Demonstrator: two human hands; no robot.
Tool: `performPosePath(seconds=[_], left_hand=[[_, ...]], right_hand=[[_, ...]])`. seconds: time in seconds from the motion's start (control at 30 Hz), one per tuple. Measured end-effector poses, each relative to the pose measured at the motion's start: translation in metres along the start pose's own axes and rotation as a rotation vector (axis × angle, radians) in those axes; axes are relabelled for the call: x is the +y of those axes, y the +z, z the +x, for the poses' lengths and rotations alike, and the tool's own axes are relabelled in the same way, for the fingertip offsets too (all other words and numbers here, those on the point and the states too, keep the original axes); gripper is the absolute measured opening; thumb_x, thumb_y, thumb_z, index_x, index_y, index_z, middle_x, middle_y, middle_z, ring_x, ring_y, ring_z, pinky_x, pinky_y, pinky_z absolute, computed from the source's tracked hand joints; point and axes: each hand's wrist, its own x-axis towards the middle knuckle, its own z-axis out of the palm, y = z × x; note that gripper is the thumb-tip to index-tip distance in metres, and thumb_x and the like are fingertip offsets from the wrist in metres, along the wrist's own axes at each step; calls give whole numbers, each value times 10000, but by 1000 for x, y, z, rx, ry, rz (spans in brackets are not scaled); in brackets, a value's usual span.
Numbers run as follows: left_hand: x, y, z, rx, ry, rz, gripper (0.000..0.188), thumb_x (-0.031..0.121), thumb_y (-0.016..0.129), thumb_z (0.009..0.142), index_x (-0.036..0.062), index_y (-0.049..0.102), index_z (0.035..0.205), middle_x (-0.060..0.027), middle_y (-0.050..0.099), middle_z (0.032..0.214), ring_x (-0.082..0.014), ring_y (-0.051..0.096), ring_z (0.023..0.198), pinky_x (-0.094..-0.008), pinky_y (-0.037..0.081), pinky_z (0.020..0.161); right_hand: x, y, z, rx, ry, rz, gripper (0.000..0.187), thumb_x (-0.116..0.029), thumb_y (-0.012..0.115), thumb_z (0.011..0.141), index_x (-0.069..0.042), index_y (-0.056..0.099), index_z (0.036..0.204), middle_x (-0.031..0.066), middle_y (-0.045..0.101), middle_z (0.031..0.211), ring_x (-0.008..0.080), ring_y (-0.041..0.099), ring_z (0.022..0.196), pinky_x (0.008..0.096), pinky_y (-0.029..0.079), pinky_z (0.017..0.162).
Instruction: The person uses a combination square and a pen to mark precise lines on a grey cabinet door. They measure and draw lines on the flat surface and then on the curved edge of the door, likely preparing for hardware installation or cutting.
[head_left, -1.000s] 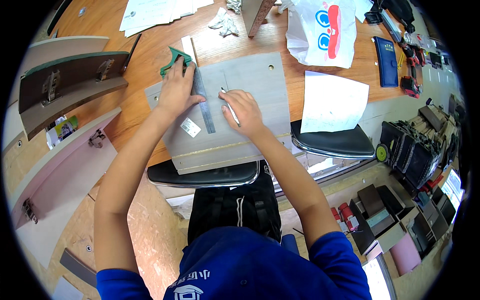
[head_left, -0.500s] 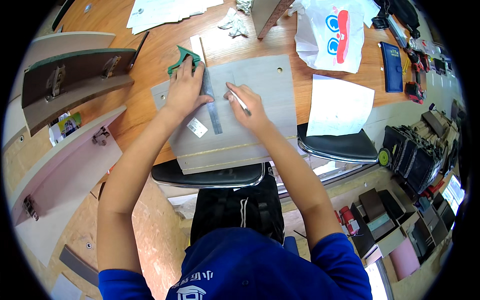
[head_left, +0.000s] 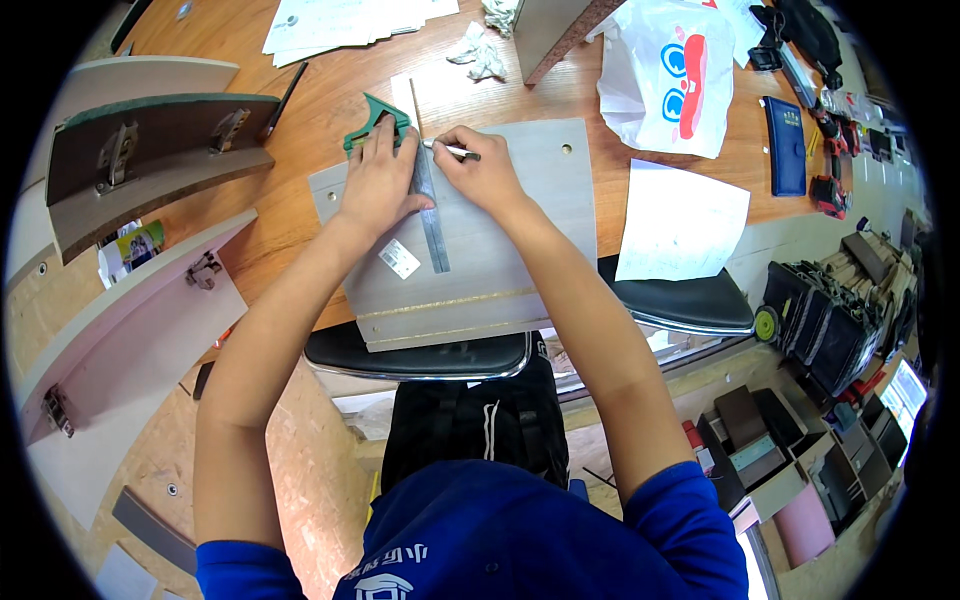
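Observation:
A grey board (head_left: 520, 225) lies on the table, a white label stuck near its left side and a groove running along its near part. My left hand (head_left: 376, 190) presses a try square (head_left: 433, 238) onto it. The square's green handle sits at the board's far edge under my fingertips, and its steel blade runs toward me beside my thumb. In my right hand (head_left: 484, 172), closed in a pinch, is a pen (head_left: 458, 152), white with a dark end. Its tip meets the blade's right side near the far edge, where my fingers partly hide it.
Brown and pale panels with hinges (head_left: 120, 155) stand at the left. Beyond the board are paper sheets (head_left: 340, 25), crumpled gloves (head_left: 477, 52) and an upright panel (head_left: 550, 40). To the right lie a plastic bag (head_left: 660, 90), a drawn-on sheet (head_left: 682, 220) and a blue notebook (head_left: 785, 145).
My right hand has moved left and away from me, bringing the pen from the middle of the board to the blade's edge. My left hand stays on the square.

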Motion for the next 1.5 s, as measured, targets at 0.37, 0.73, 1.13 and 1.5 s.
performPosePath(seconds=[0.37,0.73,1.13,1.5], left_hand=[[0,1,0,31,11,-8,1102,364,969,635,53,418,1537,-309,356,1584,-493,416,1432,-560,369,1187],[-1,3,-1,30,9,-3,1088,375,961,643,46,418,1527,-310,361,1582,-464,384,1468,-560,355,1194],[1,1,0,18,10,-6,1074,387,947,670,30,414,1532,-310,362,1582,-449,365,1487,-560,350,1197],[-1,5,1,41,18,-4,1061,371,954,660,38,426,1518,-304,373,1579,-442,374,1483,-558,360,1187]], right_hand=[[6,5,4,10,157,66,171,-151,768,903,14,737,929,178,750,775,187,711,606,322,548,585],[6,1,-8,-45,229,38,202,-167,774,896,26,724,860,187,716,708,233,703,586,338,544,582],[-14,-22,-97,-186,227,-37,170,-124,751,910,32,700,866,192,705,714,256,680,584,348,528,587],[-6,-6,-58,-70,248,43,155,-113,743,913,29,696,874,204,687,704,268,683,582,348,507,563]])
